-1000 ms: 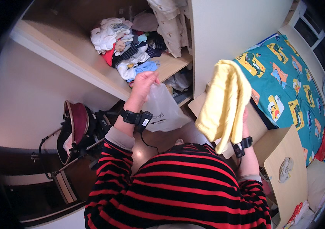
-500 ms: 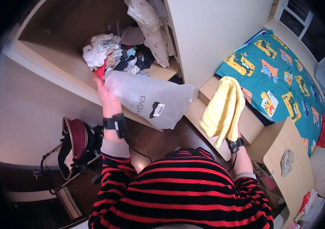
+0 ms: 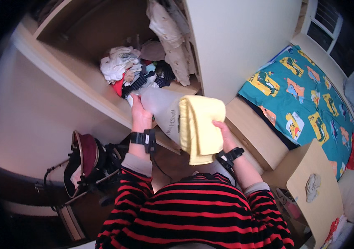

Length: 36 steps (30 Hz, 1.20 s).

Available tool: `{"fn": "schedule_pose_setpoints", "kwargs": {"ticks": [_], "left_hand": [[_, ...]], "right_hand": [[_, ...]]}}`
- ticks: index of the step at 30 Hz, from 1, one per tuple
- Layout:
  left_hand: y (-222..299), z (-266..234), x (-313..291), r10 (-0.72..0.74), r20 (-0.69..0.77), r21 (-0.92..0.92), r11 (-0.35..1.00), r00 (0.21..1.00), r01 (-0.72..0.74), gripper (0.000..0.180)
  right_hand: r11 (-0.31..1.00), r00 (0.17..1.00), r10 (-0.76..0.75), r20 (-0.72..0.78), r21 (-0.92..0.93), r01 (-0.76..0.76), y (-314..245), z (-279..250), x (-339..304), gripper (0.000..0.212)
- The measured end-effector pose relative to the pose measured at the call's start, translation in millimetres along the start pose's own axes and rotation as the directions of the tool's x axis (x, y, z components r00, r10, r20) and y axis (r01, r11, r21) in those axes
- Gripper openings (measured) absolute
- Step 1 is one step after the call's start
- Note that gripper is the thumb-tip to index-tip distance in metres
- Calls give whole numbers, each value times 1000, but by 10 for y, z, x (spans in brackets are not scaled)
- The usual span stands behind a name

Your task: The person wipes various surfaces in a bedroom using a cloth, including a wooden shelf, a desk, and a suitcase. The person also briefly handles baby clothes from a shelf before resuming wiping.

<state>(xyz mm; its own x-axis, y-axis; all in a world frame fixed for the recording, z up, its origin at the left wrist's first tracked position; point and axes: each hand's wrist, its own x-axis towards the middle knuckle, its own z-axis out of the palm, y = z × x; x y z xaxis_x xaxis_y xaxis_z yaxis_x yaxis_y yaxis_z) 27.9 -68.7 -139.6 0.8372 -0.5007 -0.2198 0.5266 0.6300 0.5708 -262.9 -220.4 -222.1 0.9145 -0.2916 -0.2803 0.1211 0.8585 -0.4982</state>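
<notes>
My left hand pinches the top edge of a frosted, translucent plastic bag with dark lettering. Folded into a thick rectangle, a yellow cloth is gripped along its right side by my right hand. The cloth hangs in front of the bag and covers its right part; I cannot tell whether the two touch. Just beyond my left hand, a heap of clothes, white, red and dark striped, lies on the shelf of an open wardrobe.
A pale garment hangs inside the wardrobe. Wooden steps lead to a bed with a teal dinosaur-print cover. A stroller stands at left. At right, a wooden cabinet bears a crumpled grey cloth.
My right hand has brought the yellow cloth leftward, from beside the steps to in front of the bag. The cloth now looks flatter and squarer. My left hand has shifted slightly right with the bag.
</notes>
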Motion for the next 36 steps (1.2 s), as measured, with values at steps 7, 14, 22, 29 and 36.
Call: {"fn": "schedule_pose_setpoints", "kwargs": {"ticks": [7, 14, 22, 29, 36], "left_hand": [[-196, -98, -678, 244, 565, 778, 160, 788, -608, 24], [-1126, -88, -1205, 205, 737, 668, -78, 643, -740, 41], [-1430, -564, -897, -242, 440, 346, 934, 865, 85, 28], [-1754, -879, -1016, -512, 458, 675, 732, 727, 90, 25], [-1700, -650, -1326, -448, 247, 526, 807, 859, 270, 21]], "right_hand": [[959, 983, -162, -84, 221, 177, -105, -29, 167, 56], [910, 969, -240, -53, 334, 244, 63, 88, 118, 53], [856, 931, -361, -56, 376, 355, 121, 7, -109, 50], [882, 958, -273, -81, 377, 283, 305, -246, -84, 50], [908, 958, -273, -84, 307, 285, 324, -390, -172, 46]]}}
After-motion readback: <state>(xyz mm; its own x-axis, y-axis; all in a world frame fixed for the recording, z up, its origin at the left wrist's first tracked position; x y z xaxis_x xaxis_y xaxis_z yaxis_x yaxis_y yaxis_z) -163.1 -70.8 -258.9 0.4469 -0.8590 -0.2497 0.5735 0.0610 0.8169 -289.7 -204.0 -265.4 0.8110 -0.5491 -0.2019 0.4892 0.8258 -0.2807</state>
